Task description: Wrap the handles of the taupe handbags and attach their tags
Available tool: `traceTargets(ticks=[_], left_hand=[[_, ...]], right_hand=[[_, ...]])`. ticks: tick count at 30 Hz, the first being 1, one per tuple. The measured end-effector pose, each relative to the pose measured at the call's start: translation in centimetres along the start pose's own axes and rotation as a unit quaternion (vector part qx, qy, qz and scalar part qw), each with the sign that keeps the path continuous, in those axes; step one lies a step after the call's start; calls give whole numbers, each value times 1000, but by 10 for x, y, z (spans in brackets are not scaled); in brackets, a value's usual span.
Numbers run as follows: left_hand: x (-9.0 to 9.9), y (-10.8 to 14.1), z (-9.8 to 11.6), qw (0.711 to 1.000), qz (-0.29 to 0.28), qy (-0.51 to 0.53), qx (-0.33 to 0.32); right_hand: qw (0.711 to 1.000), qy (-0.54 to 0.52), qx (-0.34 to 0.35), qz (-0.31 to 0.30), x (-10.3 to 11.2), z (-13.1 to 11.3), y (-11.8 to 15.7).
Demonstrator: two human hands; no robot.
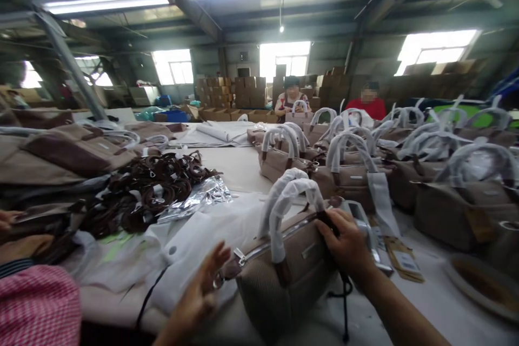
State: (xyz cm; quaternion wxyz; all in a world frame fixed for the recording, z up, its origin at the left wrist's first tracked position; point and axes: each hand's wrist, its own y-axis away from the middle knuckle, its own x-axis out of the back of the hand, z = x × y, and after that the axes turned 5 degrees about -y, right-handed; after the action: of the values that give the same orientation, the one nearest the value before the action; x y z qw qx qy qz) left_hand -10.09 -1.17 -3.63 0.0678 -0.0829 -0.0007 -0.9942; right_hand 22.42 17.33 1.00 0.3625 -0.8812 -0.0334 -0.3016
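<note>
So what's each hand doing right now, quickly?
Left hand: open, beside the zipper's near end; whether it touches the handbag can't be told.
Right hand: closed on the handbag's top edge, at its far end.

Beyond your left hand [198, 289], a pink-checked sleeve [40, 303] is cut off by the left edge.

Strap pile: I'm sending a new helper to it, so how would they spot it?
On the white table, look left, beside the crumpled silvery film. The strap pile is a dark brown tangle of coils, unlike the paler bags on either side.
</note>
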Motion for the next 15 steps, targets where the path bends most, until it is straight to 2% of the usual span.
traceTargets(ticks=[2, 4, 5, 7, 9, 12, 15], left_hand=[[-34, 17, -20, 1000, -8, 5, 20], [-61, 15, -17, 999, 2, -9, 52], [-68, 8, -10, 998, 15, -9, 57], [-68, -12, 5, 997, 63, -17, 30], [-61, -33, 11, 995, 92, -29, -8], [-57, -54, 2, 996, 79, -32, -40], [-63, -53, -8, 996, 66, -24, -51]], right_hand=[[1000, 11, -4, 16, -5, -4, 5], [999, 27, -6, 36, -5, -6, 11], [998, 37, -7, 44, -3, -7, 16], [996, 59, -12, 58, 4, -7, 25], [994, 82, -16, 65, 12, -8, 34], [991, 110, -8, 72, 21, -11, 45], [987, 136, 14, 80, 27, -12, 51]])
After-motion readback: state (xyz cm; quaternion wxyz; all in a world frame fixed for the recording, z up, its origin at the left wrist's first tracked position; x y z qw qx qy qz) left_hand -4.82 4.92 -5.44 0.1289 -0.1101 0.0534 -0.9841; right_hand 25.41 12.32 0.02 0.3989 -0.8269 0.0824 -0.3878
